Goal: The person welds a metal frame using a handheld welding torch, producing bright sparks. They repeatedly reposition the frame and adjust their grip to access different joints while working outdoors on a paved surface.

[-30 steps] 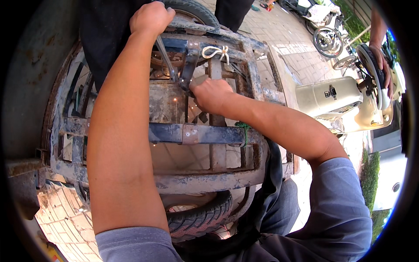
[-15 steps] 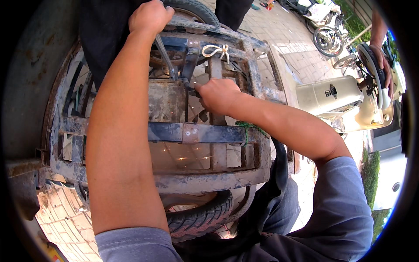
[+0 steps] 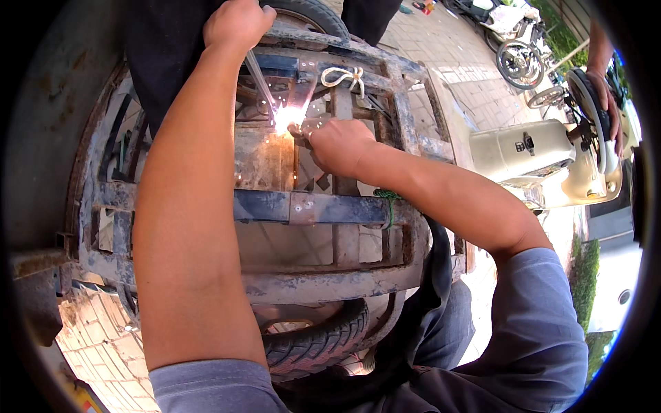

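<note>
1 metal rod (image 3: 259,84) occupies the left hand (image 3: 237,25), 1 torch (image 3: 296,129) the right hand (image 3: 341,146), beside 1 white glare (image 3: 285,118).

Bright daylight lies on pale paving (image 3: 430,51), with green hedge (image 3: 584,279) at right.

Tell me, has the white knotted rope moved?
No, the white knotted rope lies at the same spot on the rusty metal frame as before.
</note>
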The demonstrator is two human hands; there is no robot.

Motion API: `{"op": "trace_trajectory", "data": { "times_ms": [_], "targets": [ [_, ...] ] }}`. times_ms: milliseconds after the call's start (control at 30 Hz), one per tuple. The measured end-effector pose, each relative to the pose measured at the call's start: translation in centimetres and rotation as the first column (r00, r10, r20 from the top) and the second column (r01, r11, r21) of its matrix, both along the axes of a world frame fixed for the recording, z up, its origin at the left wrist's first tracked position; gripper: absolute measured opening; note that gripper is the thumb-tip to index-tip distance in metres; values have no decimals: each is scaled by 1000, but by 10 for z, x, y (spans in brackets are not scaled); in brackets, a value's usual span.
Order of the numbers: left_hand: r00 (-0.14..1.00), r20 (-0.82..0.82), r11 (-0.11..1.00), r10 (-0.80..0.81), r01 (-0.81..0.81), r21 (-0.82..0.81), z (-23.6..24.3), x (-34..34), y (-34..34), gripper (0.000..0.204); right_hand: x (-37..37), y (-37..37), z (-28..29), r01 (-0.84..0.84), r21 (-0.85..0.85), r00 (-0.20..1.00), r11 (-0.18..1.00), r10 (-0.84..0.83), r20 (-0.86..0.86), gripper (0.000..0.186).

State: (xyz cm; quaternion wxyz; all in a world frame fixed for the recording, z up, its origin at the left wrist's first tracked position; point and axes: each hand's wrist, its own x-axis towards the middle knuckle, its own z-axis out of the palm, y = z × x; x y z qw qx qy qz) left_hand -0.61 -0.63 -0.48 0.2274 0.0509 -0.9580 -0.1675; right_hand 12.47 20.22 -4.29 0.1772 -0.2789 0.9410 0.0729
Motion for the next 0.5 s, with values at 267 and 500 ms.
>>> {"op": "trace_trajectory", "data": {
  "times_ms": [267, 500],
  "targets": [
    [1000, -1, 1000, -3, 3, 3, 1, 4, 0, 43, -3, 5, -4, -12, 0, 1000, 1000, 12, 13, 27],
    [1000, -12, 1000, 1, -1, -4, 0, 3, -1, 43, -4, 5, -8, -3, -51, 1000, 999, 3, -2, 26]
  ]
}}
